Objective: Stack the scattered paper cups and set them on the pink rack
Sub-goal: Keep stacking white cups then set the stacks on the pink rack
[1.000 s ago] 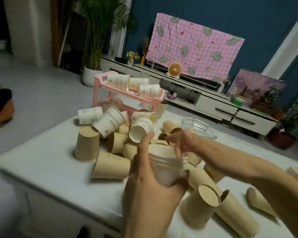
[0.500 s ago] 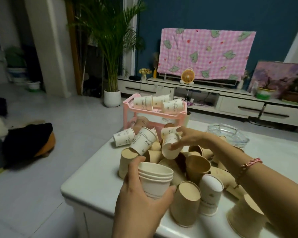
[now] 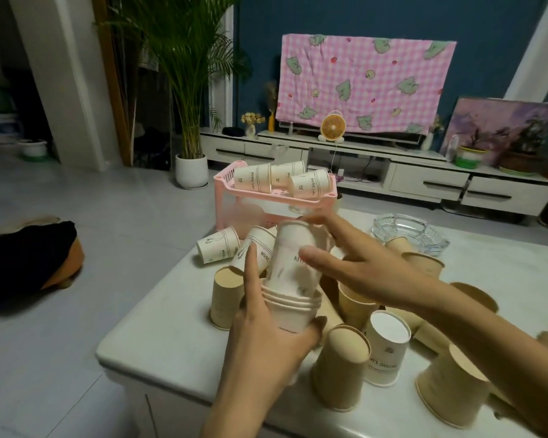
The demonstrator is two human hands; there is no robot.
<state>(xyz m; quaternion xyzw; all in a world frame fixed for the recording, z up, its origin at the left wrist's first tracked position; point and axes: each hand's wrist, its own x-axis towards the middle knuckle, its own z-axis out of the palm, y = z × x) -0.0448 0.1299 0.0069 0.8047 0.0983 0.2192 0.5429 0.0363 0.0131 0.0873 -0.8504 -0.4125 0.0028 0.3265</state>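
Observation:
My left hand (image 3: 263, 339) grips a nested stack of white paper cups (image 3: 293, 308) near the table's front left. My right hand (image 3: 351, 257) holds a white cup (image 3: 293, 248) bottom-up over the top of that stack, fingers around its base. Many scattered paper cups (image 3: 339, 371), tan and white, stand or lie on the white table (image 3: 159, 336) around my hands. The pink rack (image 3: 225, 184) stands at the table's far edge with three white cup stacks (image 3: 253, 178) lying on its top shelf.
A glass ashtray (image 3: 408, 229) sits at the back right of the table. Beyond are a potted palm (image 3: 190, 165), a low TV cabinet (image 3: 424, 181) and a small fan (image 3: 332, 128). A dark bundle (image 3: 29, 251) lies on the floor at left.
My right hand picked up a white cup from the pile and brought it back over the stack in my left hand. The view has shifted closer.

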